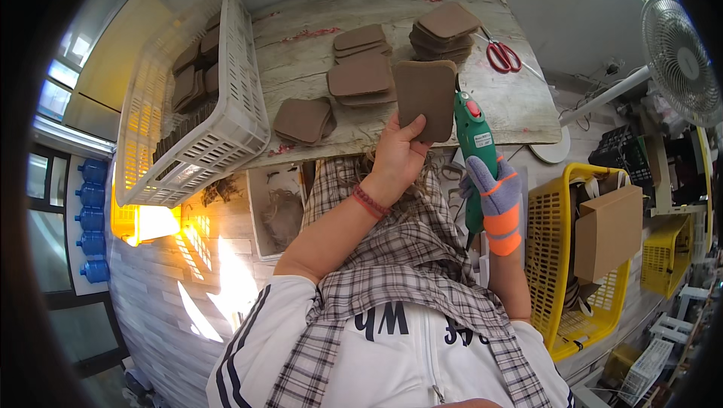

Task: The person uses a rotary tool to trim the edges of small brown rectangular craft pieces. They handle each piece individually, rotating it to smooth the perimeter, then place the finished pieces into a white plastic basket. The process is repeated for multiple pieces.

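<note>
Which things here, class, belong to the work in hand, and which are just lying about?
Work in hand:
brown pad (left hand)
green power tool (gloved right hand)
stacked brown pads
white crate of pads

Apparently lying about:
red-handled scissors, unheld
standing fan
cardboard box
blue bottles

And I've got sunlight blazing white across the grey wood-plank floor (169, 325), the yellow perforated plastic crate (125, 221) at left glowing, edges bending into black corners.
</note>
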`<state>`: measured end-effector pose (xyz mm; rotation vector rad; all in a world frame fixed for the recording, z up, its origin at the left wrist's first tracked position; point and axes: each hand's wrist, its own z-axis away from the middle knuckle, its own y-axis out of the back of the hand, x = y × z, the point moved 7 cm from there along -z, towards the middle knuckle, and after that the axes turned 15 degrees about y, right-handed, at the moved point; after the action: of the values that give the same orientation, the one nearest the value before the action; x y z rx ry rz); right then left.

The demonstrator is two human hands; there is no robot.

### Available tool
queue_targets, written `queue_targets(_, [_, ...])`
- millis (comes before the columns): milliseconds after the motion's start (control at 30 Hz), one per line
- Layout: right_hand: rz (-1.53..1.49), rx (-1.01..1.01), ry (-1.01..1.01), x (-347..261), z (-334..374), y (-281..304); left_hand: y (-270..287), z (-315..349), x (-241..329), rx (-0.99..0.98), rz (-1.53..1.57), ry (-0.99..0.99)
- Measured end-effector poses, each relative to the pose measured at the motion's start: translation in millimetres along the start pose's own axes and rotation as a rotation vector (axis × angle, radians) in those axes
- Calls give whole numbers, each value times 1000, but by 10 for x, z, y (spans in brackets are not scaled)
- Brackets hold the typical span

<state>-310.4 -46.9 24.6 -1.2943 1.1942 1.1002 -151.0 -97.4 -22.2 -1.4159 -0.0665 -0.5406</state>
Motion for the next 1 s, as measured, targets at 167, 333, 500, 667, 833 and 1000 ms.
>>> queue_targets(167, [79,-64,-17,-69,2,57,177,91,88,24,-154,-15])
queue_targets(333, [174,-168,-61,-45,90,186,183,274,514,111,-522,-55])
queue_targets(500, [187,-272,-150,39,197,199,286,350,826,98,-819,-30])
queue_targets(667, [276,-356,-109,105,259,132,370,440,867,109,-952,112])
queue_targets(833, [218,-324,-111,260,275,71,499,542,701,146,-940,227])
queue_targets(1000, [181,-328,-172,293,254,23,605,606,573,160,-945,320])
